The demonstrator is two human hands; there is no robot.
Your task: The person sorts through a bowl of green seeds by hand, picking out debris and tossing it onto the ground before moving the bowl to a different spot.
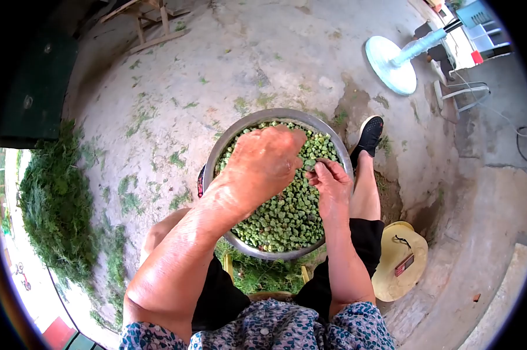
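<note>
A round metal bowl (pixel 216 153) full of green shelled beans (pixel 286 216) rests between my knees. My left hand (pixel 263 163) hovers over the bowl's upper middle, fingers curled, tips meeting my right hand. My right hand (pixel 331 184) is over the bowl's right side, thumb and fingers pinched on a small green pod (pixel 310 165) held between both hands.
A pile of green stalks (pixel 56 204) lies on the concrete at left. A straw hat (pixel 400 262) sits by my right leg. A fan base (pixel 391 64) and cables stand at upper right. Wooden legs (pixel 149 26) at the top. My black shoe (pixel 369 134) rests beside the bowl.
</note>
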